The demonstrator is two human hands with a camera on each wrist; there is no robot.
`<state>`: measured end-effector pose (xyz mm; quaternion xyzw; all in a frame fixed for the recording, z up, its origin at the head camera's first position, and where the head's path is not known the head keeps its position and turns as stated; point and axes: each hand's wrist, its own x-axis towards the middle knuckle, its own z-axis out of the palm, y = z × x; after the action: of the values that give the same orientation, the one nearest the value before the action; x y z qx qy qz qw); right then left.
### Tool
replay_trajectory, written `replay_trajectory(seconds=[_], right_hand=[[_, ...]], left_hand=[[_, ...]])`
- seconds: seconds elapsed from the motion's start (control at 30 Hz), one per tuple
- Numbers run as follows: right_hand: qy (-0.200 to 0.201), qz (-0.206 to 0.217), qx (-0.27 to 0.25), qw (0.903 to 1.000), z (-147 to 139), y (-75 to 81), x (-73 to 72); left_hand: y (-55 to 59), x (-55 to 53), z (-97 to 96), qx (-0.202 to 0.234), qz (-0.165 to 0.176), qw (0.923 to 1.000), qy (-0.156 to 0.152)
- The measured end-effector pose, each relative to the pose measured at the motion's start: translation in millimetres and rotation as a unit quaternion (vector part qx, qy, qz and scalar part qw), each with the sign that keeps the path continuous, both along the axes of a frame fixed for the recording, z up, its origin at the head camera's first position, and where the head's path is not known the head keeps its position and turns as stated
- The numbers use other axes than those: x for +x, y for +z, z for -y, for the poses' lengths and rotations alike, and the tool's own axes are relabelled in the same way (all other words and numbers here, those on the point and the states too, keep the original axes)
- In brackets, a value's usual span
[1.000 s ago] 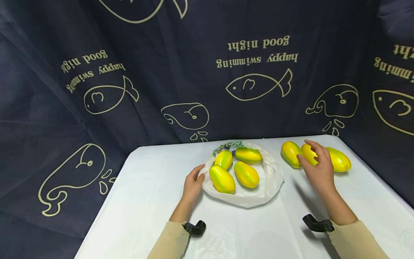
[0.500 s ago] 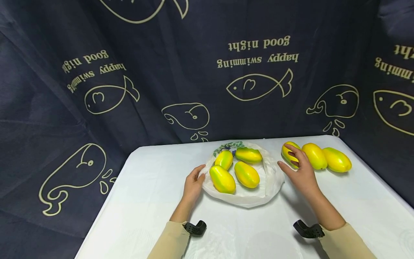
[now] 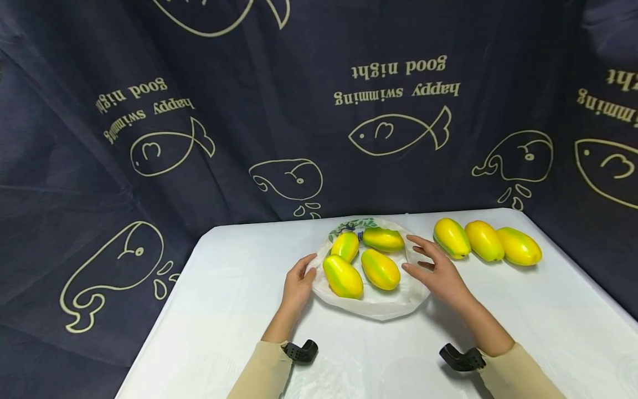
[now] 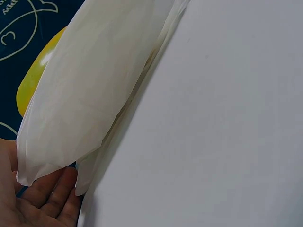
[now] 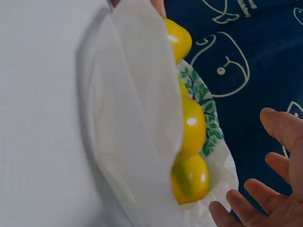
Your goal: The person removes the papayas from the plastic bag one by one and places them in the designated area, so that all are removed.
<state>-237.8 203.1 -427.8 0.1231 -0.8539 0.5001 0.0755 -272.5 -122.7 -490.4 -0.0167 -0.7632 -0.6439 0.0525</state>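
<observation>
A white plastic bag [image 3: 381, 312] with a green leaf print lies spread on the table, its mouth rolled wide. Inside rest several yellow fruits [image 3: 380, 269] with green streaks, shaped like papayas. My left hand [image 3: 298, 282] holds the bag's left rim between thumb and fingers; the left wrist view shows the white film [image 4: 94, 94] passing over the fingers [image 4: 61, 189]. At the right rim, my right hand [image 3: 441, 274] has its fingers apart and nothing in its grasp. From the right wrist, that hand's spread fingers [image 5: 258, 191] appear beside the bag's wall [image 5: 137, 109].
Three more of these fruits [image 3: 483, 240] lie in a row on the white table [image 3: 239, 277], toward the back right. A dark blue curtain [image 3: 279, 100] with fish and whale drawings hangs behind the table. Each wrist carries a black strap device [image 3: 301, 351].
My right hand has moved left from over the row of three fruits to the bag's right rim, uncovering the row. The left hand and the fruits stay where they were.
</observation>
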Motion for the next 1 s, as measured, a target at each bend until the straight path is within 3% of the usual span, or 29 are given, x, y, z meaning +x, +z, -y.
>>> replay_trajectory(seconds=[0.57, 0.9, 1.0], right_hand=[[0.028, 0.038, 0.02, 0.9987, 28.1, -24.4, -10.8], [0.015, 0.071, 0.05, 0.9961, 34.7, -26.5, -16.6], [0.017, 0.066, 0.053, 0.9963, 37.3, -28.8, -18.7]], left_hand=[[0.6, 1.4, 1.5, -0.003, -0.009, 0.9999, -0.005], [-1.8, 0.3, 0.9, -0.005, -0.011, 0.9999, -0.004], [2.7, 2.6, 0.6, 0.001, -0.011, 0.9999, -0.006]])
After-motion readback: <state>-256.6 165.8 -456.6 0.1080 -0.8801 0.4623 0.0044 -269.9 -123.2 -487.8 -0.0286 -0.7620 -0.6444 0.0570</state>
